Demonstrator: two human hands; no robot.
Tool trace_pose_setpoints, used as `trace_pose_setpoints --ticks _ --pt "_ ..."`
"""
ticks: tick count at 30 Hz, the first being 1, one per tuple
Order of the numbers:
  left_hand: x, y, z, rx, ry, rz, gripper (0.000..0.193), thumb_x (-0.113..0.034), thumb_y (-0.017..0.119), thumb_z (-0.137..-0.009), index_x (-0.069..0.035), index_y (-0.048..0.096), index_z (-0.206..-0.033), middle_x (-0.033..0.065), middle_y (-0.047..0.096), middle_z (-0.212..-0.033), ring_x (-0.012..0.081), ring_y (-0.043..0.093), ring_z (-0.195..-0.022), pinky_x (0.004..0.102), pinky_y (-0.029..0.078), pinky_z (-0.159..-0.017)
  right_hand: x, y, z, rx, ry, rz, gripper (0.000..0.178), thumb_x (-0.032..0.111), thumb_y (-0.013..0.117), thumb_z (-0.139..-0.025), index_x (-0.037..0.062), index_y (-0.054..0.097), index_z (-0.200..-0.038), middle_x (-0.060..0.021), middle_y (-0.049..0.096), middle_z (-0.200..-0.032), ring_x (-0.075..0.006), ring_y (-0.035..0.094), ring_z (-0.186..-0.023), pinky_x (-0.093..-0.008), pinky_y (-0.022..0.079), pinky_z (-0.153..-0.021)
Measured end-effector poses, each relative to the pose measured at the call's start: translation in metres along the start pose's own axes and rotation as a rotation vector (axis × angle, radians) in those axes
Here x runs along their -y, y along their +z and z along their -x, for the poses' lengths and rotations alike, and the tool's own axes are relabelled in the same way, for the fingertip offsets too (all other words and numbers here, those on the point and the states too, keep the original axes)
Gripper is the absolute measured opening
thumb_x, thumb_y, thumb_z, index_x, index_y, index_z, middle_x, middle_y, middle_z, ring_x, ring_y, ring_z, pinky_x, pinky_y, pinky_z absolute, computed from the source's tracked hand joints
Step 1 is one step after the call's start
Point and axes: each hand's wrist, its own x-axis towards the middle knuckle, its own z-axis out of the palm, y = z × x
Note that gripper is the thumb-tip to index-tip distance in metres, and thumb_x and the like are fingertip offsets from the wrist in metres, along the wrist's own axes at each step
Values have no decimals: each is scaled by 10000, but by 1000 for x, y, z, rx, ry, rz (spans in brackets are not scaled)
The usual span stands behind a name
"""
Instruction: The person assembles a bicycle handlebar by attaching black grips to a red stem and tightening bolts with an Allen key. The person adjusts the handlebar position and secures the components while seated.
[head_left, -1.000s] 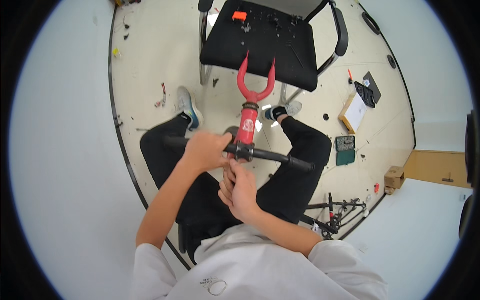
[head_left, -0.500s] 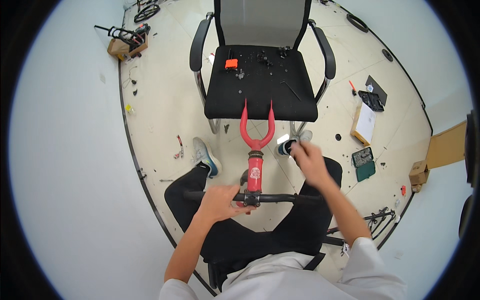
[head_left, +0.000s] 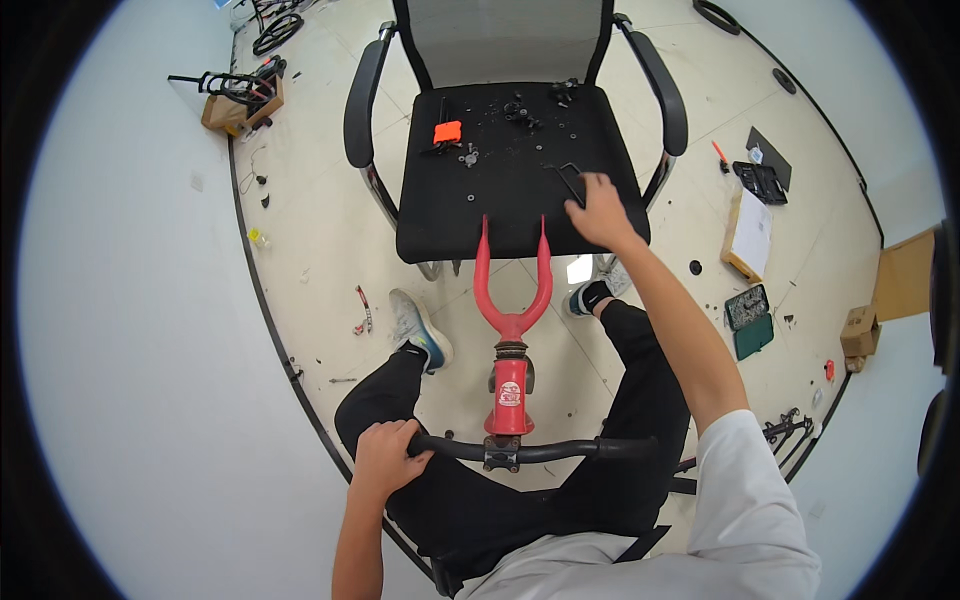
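A red bicycle fork (head_left: pixel 482 285) points away from me, its two tips at the front edge of the black chair seat (head_left: pixel 430 225). Behind its crown sits a red head tube (head_left: pixel 510 400) with a pale round emblem. A black stem clamp (head_left: pixel 502 454) joins it to a black handlebar (head_left: pixel 560 452) lying across my thighs. My left hand (head_left: pixel 386 458) is wrapped round the handlebar's left end. Over the seat's right side, my right hand (head_left: pixel 603 212) has its thumb and fingers closed about a thin black hex key (head_left: pixel 570 182); the exact contact is partly blurred.
On the seat lie an orange block (head_left: pixel 447 132), black parts (head_left: pixel 520 112) and small washers. The floor at right holds a tool case (head_left: pixel 760 184), a white-topped box (head_left: pixel 748 235) and a green case (head_left: pixel 753 337). A carton of parts (head_left: pixel 240 105) stands far left.
My right hand has reached forward to the hex key on the seat. My left hand has slid left along the handlebar, away from the stem. The fork and handlebar appear nearer me.
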Motion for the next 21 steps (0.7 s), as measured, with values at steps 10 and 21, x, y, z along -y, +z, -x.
trace_pose_setpoints --ticks 10,21 --pt "2 11 -6 -10 -161 -114 207 -270 762 -732 -80 682 -732 183 673 -734 384 668 -770 491 530 -696 111 -187 248 1066 -6 -14 695 668 624 -849 2 661 -1043 -250 687 -862 -418 686 -882 -468 536 -814" --pt "-4 13 -11 -183 -150 -282 274 -327 742 -813 -70 763 -907 201 711 -851 384 694 -849 469 564 -805 77 -121 303 397 -145 270 308 351 684 -843 45 655 -871 -182 693 -794 -377 698 -778 -493 542 -685"
